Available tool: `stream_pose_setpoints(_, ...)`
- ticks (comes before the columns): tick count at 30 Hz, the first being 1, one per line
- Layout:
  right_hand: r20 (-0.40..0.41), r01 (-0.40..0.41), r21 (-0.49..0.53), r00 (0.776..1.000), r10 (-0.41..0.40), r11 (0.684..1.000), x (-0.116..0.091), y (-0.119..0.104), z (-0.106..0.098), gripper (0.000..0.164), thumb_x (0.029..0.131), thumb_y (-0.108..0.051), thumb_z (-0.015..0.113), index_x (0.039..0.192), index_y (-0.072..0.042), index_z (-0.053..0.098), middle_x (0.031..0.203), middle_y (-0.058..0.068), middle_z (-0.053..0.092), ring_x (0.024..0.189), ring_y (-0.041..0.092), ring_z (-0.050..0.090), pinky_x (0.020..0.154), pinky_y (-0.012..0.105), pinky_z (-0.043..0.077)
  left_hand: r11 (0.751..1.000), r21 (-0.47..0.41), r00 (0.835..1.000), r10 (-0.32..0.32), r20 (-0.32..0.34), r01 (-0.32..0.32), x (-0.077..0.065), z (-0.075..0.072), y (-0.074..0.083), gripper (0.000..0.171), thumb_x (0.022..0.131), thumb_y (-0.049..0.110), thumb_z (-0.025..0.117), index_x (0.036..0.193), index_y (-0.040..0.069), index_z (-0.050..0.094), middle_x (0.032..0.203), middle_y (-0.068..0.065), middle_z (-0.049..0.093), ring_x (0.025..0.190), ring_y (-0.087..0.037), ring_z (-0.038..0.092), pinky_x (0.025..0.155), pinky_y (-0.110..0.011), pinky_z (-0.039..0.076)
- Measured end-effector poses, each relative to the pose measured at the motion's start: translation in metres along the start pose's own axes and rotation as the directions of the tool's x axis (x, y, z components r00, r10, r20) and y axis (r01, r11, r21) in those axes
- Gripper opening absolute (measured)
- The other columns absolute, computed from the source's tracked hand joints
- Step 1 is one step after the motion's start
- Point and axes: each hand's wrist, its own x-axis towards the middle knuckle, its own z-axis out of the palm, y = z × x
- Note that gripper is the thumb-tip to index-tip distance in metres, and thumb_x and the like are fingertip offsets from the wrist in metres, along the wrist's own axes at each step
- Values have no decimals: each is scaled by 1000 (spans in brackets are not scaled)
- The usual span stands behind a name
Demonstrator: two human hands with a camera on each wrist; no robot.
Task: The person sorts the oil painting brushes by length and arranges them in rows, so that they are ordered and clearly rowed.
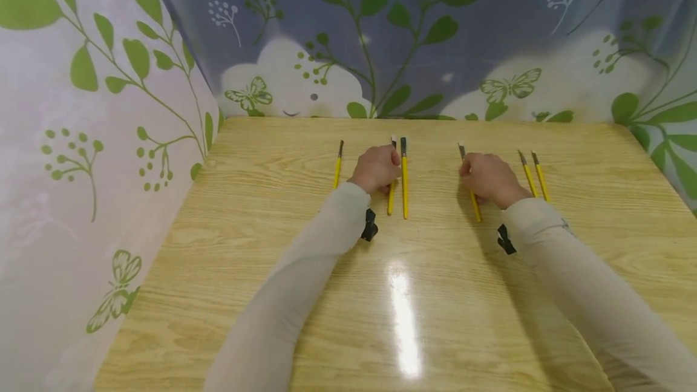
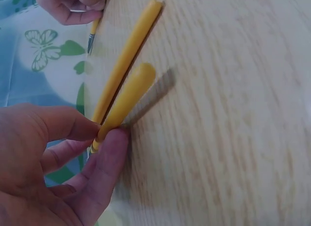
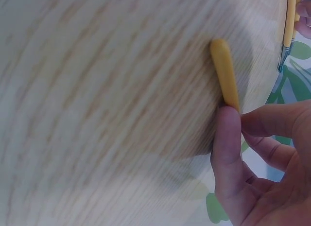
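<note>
My left hand (image 1: 377,168) pinches a yellow-handled paintbrush (image 2: 127,97) between thumb and fingers, its handle end raised a little off the table and casting a shadow. Just right of it in the head view lies a second paintbrush (image 1: 405,189) with a dark green tip. Farther right, my right hand (image 1: 490,178) pinches another yellow-handled paintbrush (image 3: 224,73) between thumb and forefinger. Its bristles point toward the back wall, and the fingers cover its middle. Whether that handle touches the table I cannot tell.
One paintbrush (image 1: 337,165) lies left of my left hand, partly behind the wrist. Two more, a paintbrush (image 1: 527,173) and its neighbour (image 1: 540,175), lie beyond my right wrist. The wooden table (image 1: 218,295) ends at a patterned back curtain (image 1: 452,47) and a left wall panel (image 1: 65,210).
</note>
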Motion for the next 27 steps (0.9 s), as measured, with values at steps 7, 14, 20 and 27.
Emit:
stream_pose_setpoints(7,-2,9,6,1000,-9,1000,-1,-2,-1,34,105,-8,52,133,8,65,137,38,63,62,21,69,60,36,58,1000,4,1000,8,-6,-8,1,3,-2,13,108,14,67,120,9,66,126,-13,68,61,-13,66,56,-22,56)
stream_pose_setpoints(14,1,-10,-1,1000,10,1000,-3,-3,-2,33,108,-10,51,133,6,64,133,35,65,64,22,69,61,37,57,1000,-31,1000,3,8,-2,-3,1,1,13,109,14,66,121,9,65,132,-14,66,69,-20,71,66,-30,64)
stream_pose_setpoints(20,9,-16,0,1000,16,1000,-3,-3,-2,32,109,-11,51,133,6,64,132,35,65,65,22,69,61,37,57,999,-37,1000,1,17,0,-4,-1,2,14,109,13,65,122,10,65,138,-15,60,68,-21,70,66,-30,64)
stream_pose_setpoints(27,12,-18,9,1000,18,1000,-3,-4,-2,32,108,-11,51,133,6,63,132,36,64,67,24,69,60,36,57,1000,-30,999,3,32,-2,-3,0,1,18,110,13,65,127,8,66,139,-16,63,63,-18,70,62,-28,63)
